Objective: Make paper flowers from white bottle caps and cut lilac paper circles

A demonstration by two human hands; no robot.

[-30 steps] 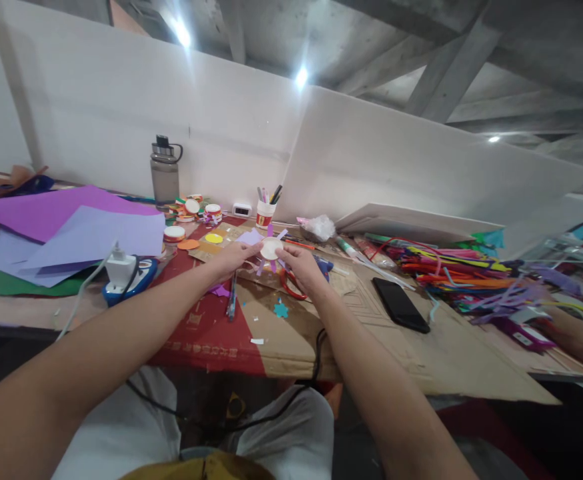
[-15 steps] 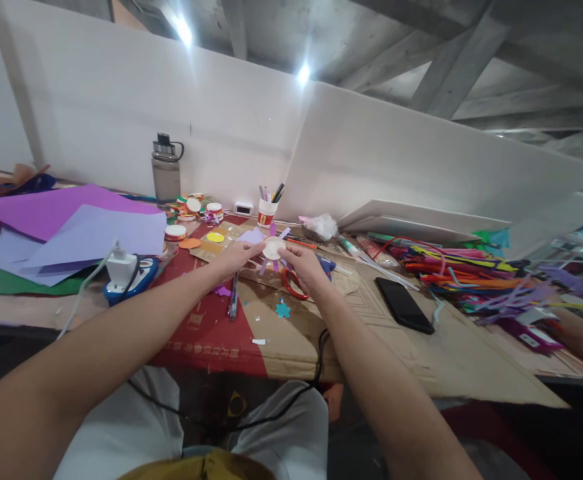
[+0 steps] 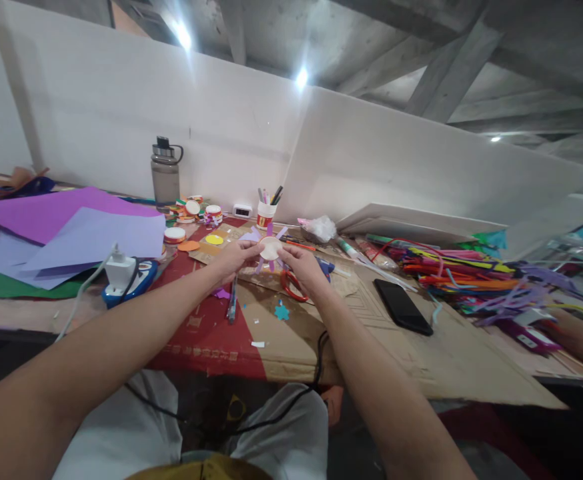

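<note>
Between my two hands is a round white disc with purple paper strips sticking out around its edge like rays. My left hand pinches its left side with thumb and fingers. On the opposite edge, my right hand grips the disc the same way. Red-handled scissors lie just under my right hand, partly hidden by it. A thin pen-like stick rests on the cardboard below my left hand. Close by is a small teal paper flower.
Purple paper sheets and a plugged-in power strip are at left. Behind stand a water bottle and a pen cup. To the right lie a black phone and colourful pipe cleaners. Another person's hand shows at far right.
The view has shifted very slightly. Both hands keep hold of the disc in nearly the same spot. At far right, the other person's hand has moved a little.
</note>
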